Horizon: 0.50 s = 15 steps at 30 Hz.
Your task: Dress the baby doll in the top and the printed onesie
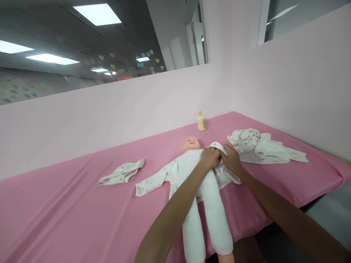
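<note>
A baby doll (216, 215) with a white cloth body lies on its back, its head away from me. Spread under and beside it is a white patterned baby shirt (156, 181), one sleeve stretched out to the left. My left hand (210, 157) is closed on the shirt's fabric at the doll's right-hand side in view. Close against it, my right hand (231, 159) also grips the bunched shirt cloth. The doll's arm on that side is hidden by my hands and the cloth.
A pink-covered table (82, 204) stands against white walls. A small patterned garment (122, 172) lies to the left. Folded white baby clothes (265, 148) are piled at the right. A pale yellow pump bottle (202, 121) stands near the back wall.
</note>
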{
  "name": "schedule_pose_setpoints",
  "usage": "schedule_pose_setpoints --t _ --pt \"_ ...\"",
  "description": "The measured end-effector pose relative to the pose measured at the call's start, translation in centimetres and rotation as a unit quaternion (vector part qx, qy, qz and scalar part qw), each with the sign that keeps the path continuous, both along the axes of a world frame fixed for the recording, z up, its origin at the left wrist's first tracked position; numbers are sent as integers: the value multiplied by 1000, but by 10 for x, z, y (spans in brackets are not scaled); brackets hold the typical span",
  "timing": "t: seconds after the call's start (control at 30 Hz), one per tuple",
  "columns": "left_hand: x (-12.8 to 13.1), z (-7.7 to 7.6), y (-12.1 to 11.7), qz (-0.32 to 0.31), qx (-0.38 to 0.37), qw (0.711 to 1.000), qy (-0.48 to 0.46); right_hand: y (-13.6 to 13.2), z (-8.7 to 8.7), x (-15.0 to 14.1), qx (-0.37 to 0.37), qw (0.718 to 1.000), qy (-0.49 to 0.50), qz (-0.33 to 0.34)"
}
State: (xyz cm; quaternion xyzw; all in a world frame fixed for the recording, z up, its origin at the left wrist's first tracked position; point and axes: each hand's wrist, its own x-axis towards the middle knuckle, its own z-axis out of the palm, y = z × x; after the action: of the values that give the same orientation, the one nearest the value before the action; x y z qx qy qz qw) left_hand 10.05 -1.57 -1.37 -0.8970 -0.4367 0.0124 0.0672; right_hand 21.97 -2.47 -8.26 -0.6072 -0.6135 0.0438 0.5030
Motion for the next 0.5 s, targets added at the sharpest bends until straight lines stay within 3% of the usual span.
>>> schedule_pose_setpoints --t 0.27,0.5 --pt "0 -5 1 40 22 999 -10 -3 0 -6 4 1000 10 15" --pt "0 -2 2 32 2 999 -1 -2 -5 -4 -14 1000 -1 16"
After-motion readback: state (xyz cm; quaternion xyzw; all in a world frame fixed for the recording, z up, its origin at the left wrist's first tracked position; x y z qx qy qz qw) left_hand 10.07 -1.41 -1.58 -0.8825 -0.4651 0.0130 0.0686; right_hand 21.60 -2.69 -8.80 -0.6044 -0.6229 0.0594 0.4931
